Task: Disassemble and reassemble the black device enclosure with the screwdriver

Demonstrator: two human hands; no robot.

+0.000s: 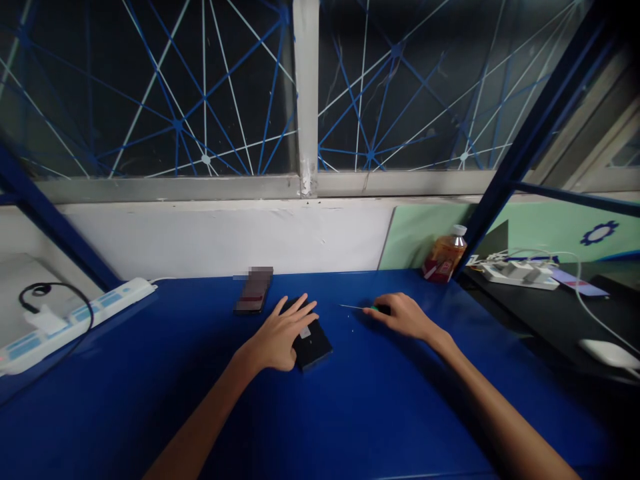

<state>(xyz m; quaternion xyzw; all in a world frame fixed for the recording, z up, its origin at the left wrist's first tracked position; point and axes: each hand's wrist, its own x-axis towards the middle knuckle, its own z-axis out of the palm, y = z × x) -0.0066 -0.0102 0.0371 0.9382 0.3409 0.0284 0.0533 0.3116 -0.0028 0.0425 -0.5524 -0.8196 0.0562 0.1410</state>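
Observation:
My left hand (285, 333) lies with fingers spread over the upper left part of a flat black rectangular case (314, 345), which has a small pale label partly under the fingers. What the case is, I cannot tell. In my right hand (400, 315) is a thin screwdriver (353, 307) with a green and dark handle, its shaft pointing left toward the case, apart from it. A few tiny bright specks, perhaps screws, lie on the blue table (400, 413) near the shaft. Behind my left hand rests a dark phone-like slab (254, 291), partly blurred out.
A white power strip (75, 327) with a plugged black cable lies at the left. At the back right stands a drink bottle (445, 257). Beyond the blue frame post, another power strip (520, 273) and a white charger-like block (607, 353) sit on a dark surface.

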